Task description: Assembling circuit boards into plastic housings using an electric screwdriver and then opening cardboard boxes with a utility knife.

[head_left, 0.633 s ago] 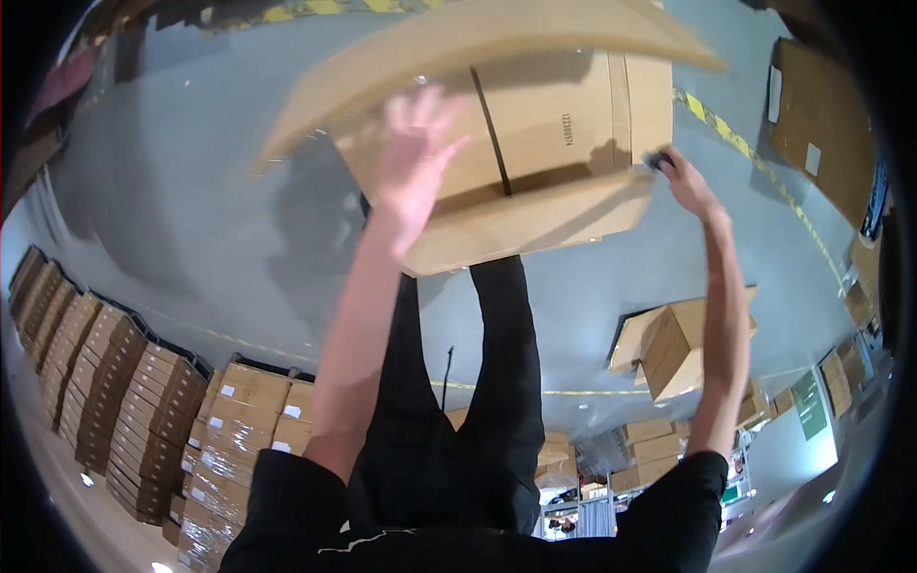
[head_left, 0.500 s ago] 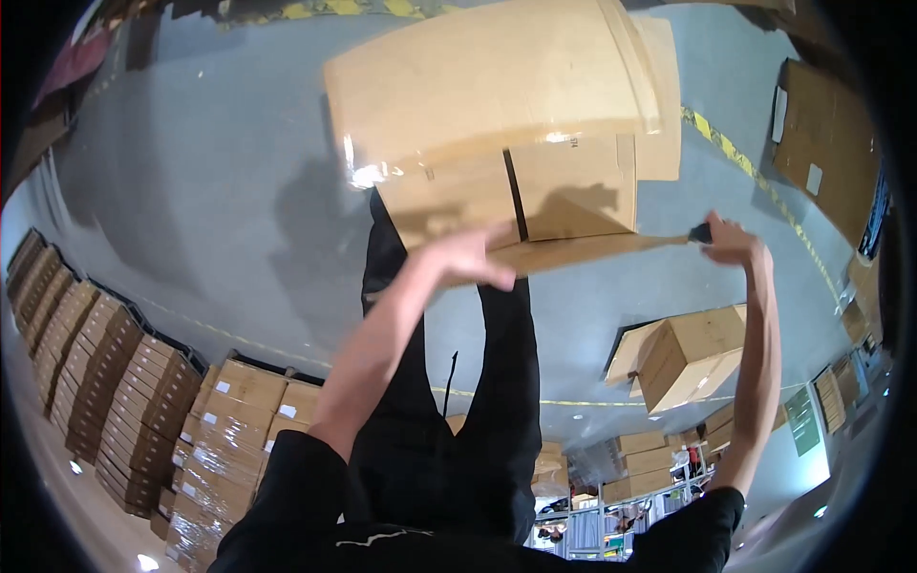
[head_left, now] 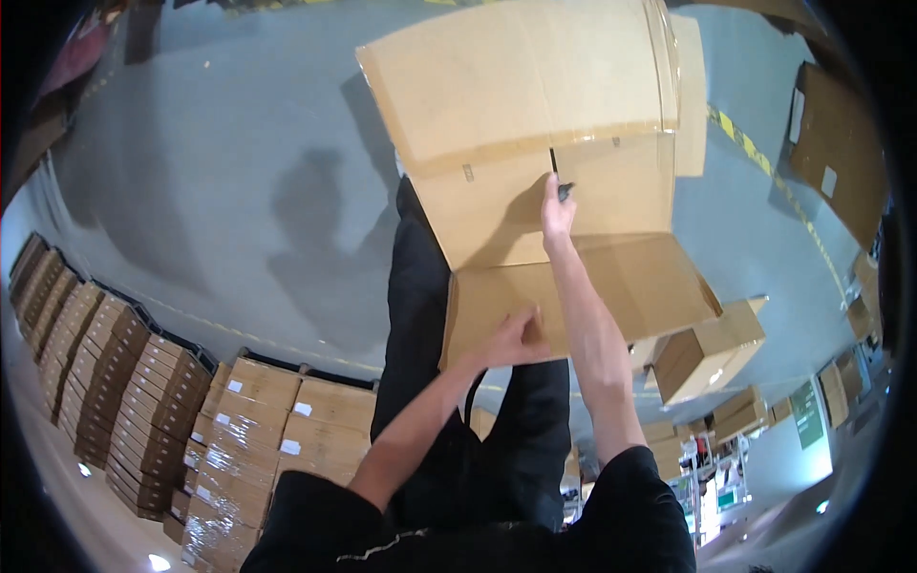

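Note:
A large brown cardboard box (head_left: 535, 105) is held up in front of me, with its folded flaps facing me and a seam running down the middle. My left hand (head_left: 511, 339) grips the edge of the lower flap (head_left: 630, 286), which hangs open toward me. My right hand (head_left: 557, 212) presses against the centre seam and holds a small dark tool (head_left: 565, 191) there. Clear tape runs along the box's upper right edge. My legs in black trousers (head_left: 430, 315) stand behind the box.
Stacks of wrapped brown cartons (head_left: 143, 392) fill the lower left. A smaller open box (head_left: 702, 349) lies on the grey floor (head_left: 191, 143) at the right. Flat cardboard (head_left: 841, 143) lies upper right, beyond a yellow-and-black floor line (head_left: 755, 153).
The box has turned and come lower. My left hand dropped from the box's upper face to the lower flap. My right hand moved from the right edge to the centre seam.

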The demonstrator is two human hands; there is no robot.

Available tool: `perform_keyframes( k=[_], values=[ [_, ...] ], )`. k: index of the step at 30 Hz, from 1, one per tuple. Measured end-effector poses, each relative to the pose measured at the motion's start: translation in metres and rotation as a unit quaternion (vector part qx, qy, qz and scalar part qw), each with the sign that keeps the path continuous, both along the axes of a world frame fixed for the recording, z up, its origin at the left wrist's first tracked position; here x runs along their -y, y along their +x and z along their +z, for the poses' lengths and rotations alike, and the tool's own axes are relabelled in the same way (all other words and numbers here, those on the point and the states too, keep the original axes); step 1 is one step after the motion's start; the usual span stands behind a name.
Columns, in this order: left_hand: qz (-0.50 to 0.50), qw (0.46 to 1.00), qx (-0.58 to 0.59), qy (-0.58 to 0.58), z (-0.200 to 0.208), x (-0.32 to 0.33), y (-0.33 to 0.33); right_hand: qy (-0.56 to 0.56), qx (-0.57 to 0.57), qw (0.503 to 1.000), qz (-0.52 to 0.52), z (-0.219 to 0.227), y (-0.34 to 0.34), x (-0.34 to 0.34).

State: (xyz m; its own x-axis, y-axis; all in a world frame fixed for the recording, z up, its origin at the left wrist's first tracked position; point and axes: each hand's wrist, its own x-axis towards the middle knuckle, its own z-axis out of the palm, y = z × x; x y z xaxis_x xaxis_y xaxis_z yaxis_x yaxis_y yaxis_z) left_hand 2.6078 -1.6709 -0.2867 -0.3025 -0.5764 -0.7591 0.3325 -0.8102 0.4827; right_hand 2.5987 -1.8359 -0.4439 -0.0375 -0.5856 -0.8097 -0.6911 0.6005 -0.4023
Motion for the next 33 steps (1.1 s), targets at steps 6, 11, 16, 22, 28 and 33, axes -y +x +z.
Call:
perform_keyframes(
  k=[6,11,16,22,28,33],
  values=[
    [0.211,0.901,0.357,0.128,-0.023,0.038,-0.007,-0.031,-0.011,0.999,-0.004,0.109,-0.007,-0.042],
    [0.232,0.854,0.442,0.149,-0.017,0.077,0.016,0.326,0.338,0.834,-0.289,0.032,-0.066,0.004],
    [0.27,0.86,0.412,0.133,0.0,0.062,0.005,0.161,0.114,0.767,-0.61,-0.051,-0.1,0.058],
    [0.386,0.876,0.236,0.17,0.003,-0.056,0.068,0.018,0.367,0.684,-0.63,0.025,-0.116,0.03],
    [0.335,0.917,0.152,0.152,0.106,-0.047,0.156,-0.203,0.067,0.815,-0.538,0.272,-0.197,0.137],
    [-0.001,0.982,0.189,0.004,0.219,-0.018,0.077,-0.365,0.139,0.796,-0.461,0.436,-0.365,0.229]
  ],
)
